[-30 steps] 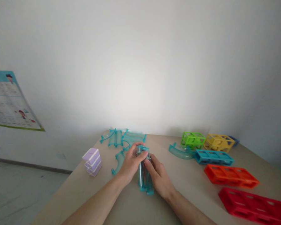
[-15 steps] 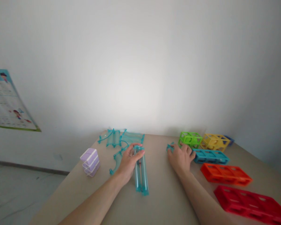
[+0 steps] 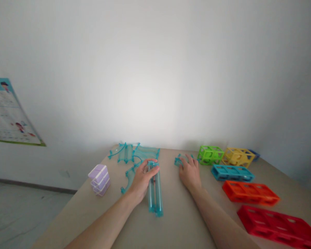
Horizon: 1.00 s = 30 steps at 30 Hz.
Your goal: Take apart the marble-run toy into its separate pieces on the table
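My left hand [image 3: 143, 178] is closed around the far end of a pair of long, clear teal tube pieces [image 3: 155, 193], thumb across the top. They lie side by side, pointing toward me. Further right, my right hand [image 3: 189, 173] rests over a small clear teal plastic piece [image 3: 178, 160] on the table, fingers bent on it. Much of that piece is hidden under the fingers. Just left of my left hand lies a curved clear teal track piece [image 3: 129, 178]. Behind it are more clear teal track pieces [image 3: 146, 152] near the wall.
Purple-and-white stacked blocks [image 3: 100, 180] stand at the table's left edge. On the right are open-frame plastic blocks: green [image 3: 210, 155], yellow [image 3: 237, 157], blue [image 3: 254, 155], teal [image 3: 232, 172], orange [image 3: 250, 192] and red [image 3: 277, 223]. A white wall [image 3: 155, 86] rises behind the table.
My right hand has moved left, away from the teal frame block, and the small clear teal piece has shifted left with it. My left hand and the tube pieces have barely moved.
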Motion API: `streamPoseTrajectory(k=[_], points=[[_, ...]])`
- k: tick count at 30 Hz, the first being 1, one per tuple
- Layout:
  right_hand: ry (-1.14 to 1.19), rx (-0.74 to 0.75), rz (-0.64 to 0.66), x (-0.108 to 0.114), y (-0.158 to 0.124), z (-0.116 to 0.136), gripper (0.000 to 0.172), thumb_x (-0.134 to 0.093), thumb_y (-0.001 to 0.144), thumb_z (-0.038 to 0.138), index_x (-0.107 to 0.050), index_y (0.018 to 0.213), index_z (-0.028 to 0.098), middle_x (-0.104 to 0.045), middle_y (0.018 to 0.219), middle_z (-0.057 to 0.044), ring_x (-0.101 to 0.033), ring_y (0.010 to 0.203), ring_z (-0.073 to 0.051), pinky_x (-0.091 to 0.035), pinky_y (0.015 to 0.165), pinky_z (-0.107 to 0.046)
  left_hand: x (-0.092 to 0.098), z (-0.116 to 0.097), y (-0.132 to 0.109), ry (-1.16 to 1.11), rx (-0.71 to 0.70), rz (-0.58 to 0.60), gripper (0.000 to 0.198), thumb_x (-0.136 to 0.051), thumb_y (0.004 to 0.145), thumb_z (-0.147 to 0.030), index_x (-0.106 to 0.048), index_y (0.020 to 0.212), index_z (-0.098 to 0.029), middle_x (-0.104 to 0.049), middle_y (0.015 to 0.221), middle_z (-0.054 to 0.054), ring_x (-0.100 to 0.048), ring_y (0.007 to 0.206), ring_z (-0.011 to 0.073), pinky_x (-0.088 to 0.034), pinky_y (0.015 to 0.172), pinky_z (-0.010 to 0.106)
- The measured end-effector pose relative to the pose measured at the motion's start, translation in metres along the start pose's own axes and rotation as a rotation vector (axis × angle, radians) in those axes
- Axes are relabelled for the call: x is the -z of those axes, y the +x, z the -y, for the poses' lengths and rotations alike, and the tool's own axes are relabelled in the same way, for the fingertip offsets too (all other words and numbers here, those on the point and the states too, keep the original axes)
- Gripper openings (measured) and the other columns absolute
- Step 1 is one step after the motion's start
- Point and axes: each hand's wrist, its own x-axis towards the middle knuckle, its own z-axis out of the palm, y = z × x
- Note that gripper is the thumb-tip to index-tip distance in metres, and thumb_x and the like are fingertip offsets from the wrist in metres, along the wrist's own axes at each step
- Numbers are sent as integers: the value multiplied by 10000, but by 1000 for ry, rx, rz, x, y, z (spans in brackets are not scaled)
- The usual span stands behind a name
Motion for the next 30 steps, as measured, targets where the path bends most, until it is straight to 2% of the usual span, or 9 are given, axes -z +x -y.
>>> streamPoseTrajectory(k=[5, 11, 17, 22, 25, 28, 30], points=[[-10, 63, 25, -12, 3, 5, 464, -522, 842, 183, -533, 1305, 155, -422, 1428, -159, -378, 1247, -327, -312, 1024, -426, -1, 0, -1, 38, 4, 12, 414, -745, 712, -400, -590, 1052, -222, -592, 796, -4, -503, 583, 93, -423, 497, 206], [-9, 46, 55, -27, 18, 3, 549, -495, 848, 230, -432, 1390, 168, -321, 1508, -161, -312, 1325, -344, -314, 1030, -468, -4, -1, -3, 20, 11, 11, 433, -760, 689, -407, -600, 1035, -201, -593, 796, 7, -510, 595, 98, -413, 499, 205], [32, 16, 43, -39, 40, 6, 561, -474, 843, 220, -424, 1400, 171, -328, 1507, -176, -350, 1299, -370, -352, 981, -518, -6, -1, -2, 32, 19, 14, 423, -749, 695, -408, -614, 1030, -188, -617, 825, 28, -530, 609, 109, -416, 516, 215], [88, 11, -28, -30, 42, 9, 548, -475, 816, 136, -457, 1363, 162, -330, 1492, -200, -324, 1304, -389, -295, 1006, -568, -6, -2, -3, 28, 37, 13, 408, -746, 702, -391, -612, 1029, -188, -623, 835, 34, -530, 611, 106, -421, 522, 211], [142, -2, -74, -20, 40, 10, 523, -459, 810, 107, -467, 1333, 110, -330, 1466, -240, -306, 1304, -407, -270, 1010, -594, -6, -1, -3, 45, 51, 1, 400, -743, 708, -389, -613, 1028, -187, -619, 828, 34, -540, 623, 109, -430, 530, 209], [236, 13, -77, -5, 27, 16, 416, -417, 849, 129, -515, 1248, 64, -463, 1317, -269, -402, 1220, -390, -326, 978, -574, -5, 1, -1, 47, 39, -18, 401, -730, 718, -414, -608, 1027, -190, -614, 816, 30, -544, 616, 112, -437, 525, 212], [327, 87, -34, 11, 6, 23, 337, -398, 888, 166, -553, 1177, 93, -586, 1139, -199, -505, 1112, -311, -394, 962, -472, -4, 4, 1, 60, 7, -40, 393, -722, 723, -433, -609, 1013, -193, -608, 798, 22, -544, 602, 109, -434, 519, 211]])
